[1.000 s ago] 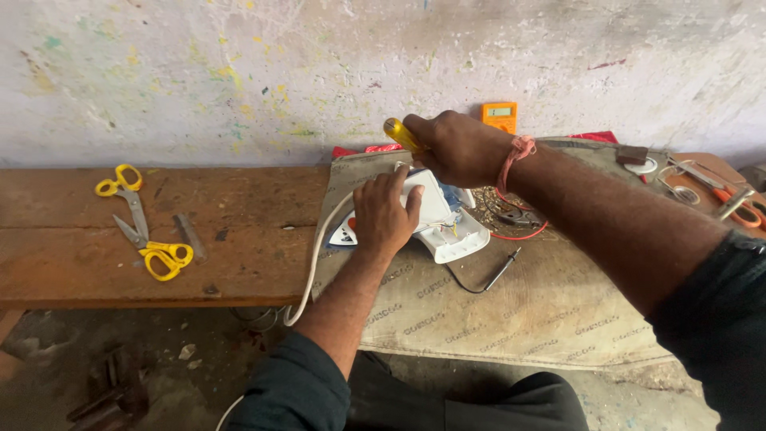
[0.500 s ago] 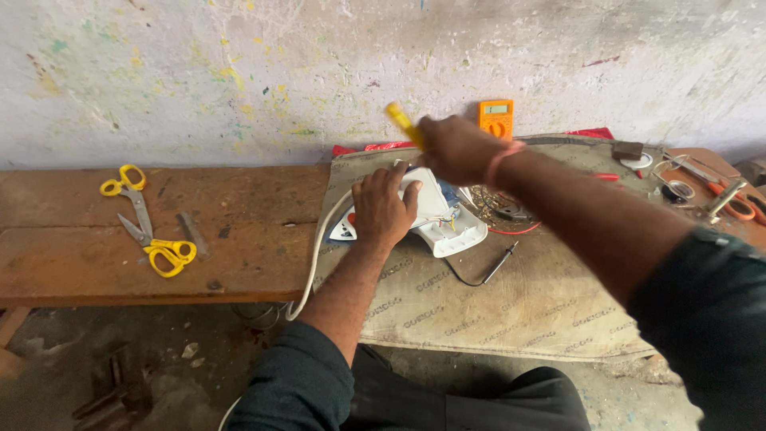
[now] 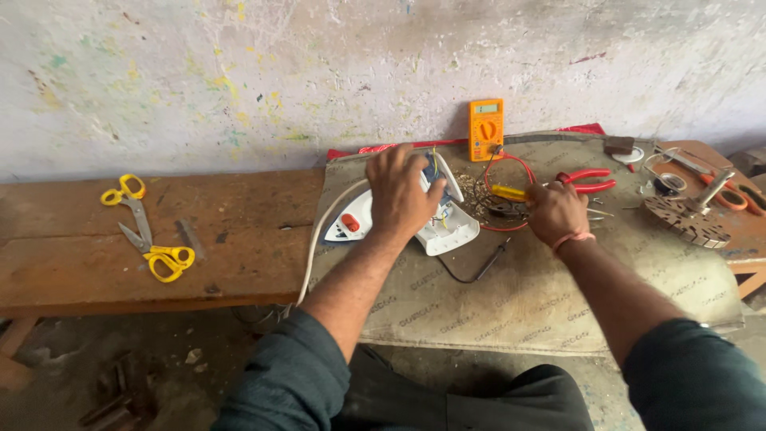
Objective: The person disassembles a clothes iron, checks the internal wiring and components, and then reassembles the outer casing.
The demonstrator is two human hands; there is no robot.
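The middle of the white iron [image 3: 435,227] is covered by the left hand [image 3: 403,191]. The handle of the yellow screwdriver [image 3: 507,192] is swallowed by the right hand [image 3: 556,211]. The multimeter [image 3: 485,129] display is too small to be read. Tools at the bench's right end [image 3: 746,195] are cut off by the edge.

An iron [image 3: 423,219] lies mid-bench on a mat [image 3: 511,295]; scissors [image 3: 152,231] lie far left, a multimeter [image 3: 486,129] behind, pliers [image 3: 586,181] right.
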